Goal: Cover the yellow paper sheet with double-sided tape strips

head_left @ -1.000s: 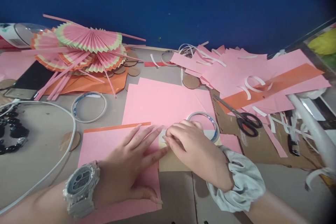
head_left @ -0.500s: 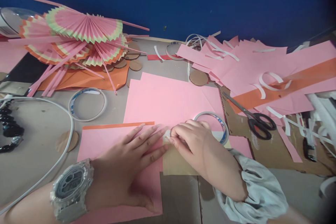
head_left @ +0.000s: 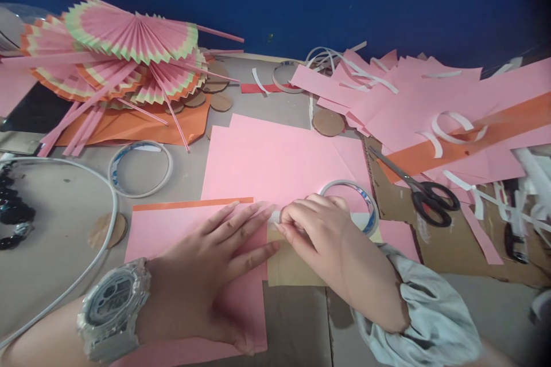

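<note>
My left hand (head_left: 215,272) lies flat with fingers spread on a pink paper sheet (head_left: 163,229) edged along its top with an orange strip (head_left: 189,204). At its fingertips, my right hand (head_left: 321,235) is closed in a pinch on a white strip of tape (head_left: 275,218). That strip runs along the top edge of a yellow paper (head_left: 286,266), which touches the pink sheet's right side. Just behind the right hand is a tape roll (head_left: 373,212), partly hidden by it. My palm covers part of the strip.
Behind lie more pink sheets (head_left: 279,160). Folded paper fans (head_left: 133,40) are piled at the back left, near another tape roll (head_left: 112,175) and a white cable (head_left: 97,258). Black-handled scissors (head_left: 434,200), cardboard (head_left: 451,258) and pink offcuts (head_left: 422,97) occupy the right.
The camera view has shifted slightly, so things at the sides sit a little further outward. Both hands keep nearly the same place and pose on the papers.
</note>
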`<state>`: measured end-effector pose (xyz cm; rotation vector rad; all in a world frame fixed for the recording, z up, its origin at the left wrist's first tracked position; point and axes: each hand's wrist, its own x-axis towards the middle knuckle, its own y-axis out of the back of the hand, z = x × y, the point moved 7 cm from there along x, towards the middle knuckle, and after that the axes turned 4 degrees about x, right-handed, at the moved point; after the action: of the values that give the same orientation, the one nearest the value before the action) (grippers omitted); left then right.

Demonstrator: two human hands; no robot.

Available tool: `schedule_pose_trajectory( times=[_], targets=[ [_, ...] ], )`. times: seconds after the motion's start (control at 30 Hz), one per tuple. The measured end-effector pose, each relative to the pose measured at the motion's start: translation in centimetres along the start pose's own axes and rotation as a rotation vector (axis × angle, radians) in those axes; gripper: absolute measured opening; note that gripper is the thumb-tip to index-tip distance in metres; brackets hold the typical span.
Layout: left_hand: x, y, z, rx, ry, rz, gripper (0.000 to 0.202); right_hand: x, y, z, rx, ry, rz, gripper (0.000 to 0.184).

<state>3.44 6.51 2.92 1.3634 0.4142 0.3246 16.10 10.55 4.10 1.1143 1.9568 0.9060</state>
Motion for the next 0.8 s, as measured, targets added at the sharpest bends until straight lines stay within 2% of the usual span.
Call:
schedule_pose_trajectory(
  times=[0.4,0.8],
  targets=[
    [0.02,0.08,0.04,0.027,0.007,-0.015,0.110,0.00,0.01,-0.14,0.010,-0.015,0.007,0.018],
    [-0.06,0.11,-0.02,0.008,-0.005,-0.020,0.105,-0.17,0.16,-0.27,0.027,-0.016,0.022,0.018]
  ],
)
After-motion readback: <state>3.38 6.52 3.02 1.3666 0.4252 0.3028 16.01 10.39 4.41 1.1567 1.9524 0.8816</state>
